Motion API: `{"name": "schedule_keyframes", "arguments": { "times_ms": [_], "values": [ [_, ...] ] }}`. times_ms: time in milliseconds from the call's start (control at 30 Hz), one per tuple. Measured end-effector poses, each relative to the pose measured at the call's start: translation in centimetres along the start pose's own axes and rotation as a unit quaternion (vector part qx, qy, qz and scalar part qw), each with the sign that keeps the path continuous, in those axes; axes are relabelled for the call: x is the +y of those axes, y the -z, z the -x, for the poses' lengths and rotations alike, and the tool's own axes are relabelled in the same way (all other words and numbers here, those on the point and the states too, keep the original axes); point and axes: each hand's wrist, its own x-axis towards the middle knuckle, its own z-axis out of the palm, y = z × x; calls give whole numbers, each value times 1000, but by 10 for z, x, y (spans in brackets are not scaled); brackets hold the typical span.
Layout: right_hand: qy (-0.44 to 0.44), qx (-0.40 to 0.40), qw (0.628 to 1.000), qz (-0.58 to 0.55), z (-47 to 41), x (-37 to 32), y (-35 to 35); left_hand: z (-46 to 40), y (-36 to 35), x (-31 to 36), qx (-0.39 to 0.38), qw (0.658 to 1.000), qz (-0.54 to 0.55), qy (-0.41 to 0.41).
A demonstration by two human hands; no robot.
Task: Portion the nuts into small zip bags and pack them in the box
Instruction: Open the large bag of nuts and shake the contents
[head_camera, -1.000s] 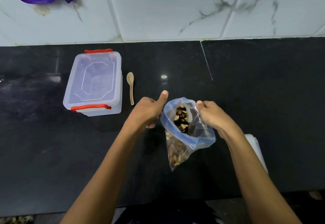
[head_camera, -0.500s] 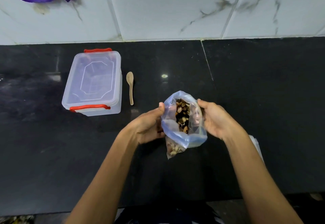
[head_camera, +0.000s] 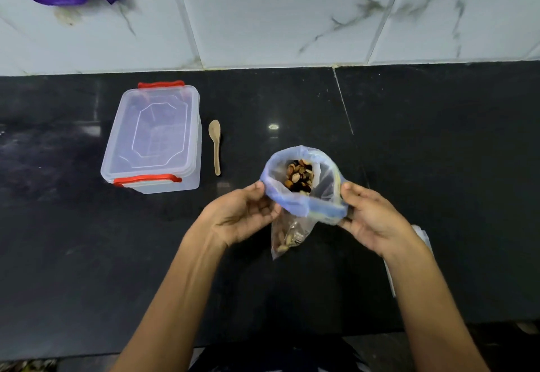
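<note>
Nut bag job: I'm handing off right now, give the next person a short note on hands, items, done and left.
Left hand: pinching the left rim of the big nut bag.
Right hand: pinching its right rim; mouth held open, nuts visible inside.
Box: on the counter to the left, lid on, red clips.
Spoon: lying just right of the box, untouched.
Flat clear plastic, possibly the small bags, mostly hidden behind the right forearm.
Done: big bag opened. Left: all portioning, sealing, packing.

Both hands [head_camera: 309,216] fwd, fingers [head_camera: 352,189] pinched
</note>
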Motion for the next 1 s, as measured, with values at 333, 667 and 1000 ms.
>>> {"name": "schedule_keyframes", "arguments": {
  "times_ms": [333,667,1000],
  "values": [
    [6,88,951,296,17,13,1,16,5,-17,84,957,-276,-25],
    [19,1,985,-169,23,25,-15,18,-5,-37,4,1000,12,-10],
    [-19,9,987,-162,30,33,-14,28,-6,-66,-106,991,-81,-25]
  ]
}}
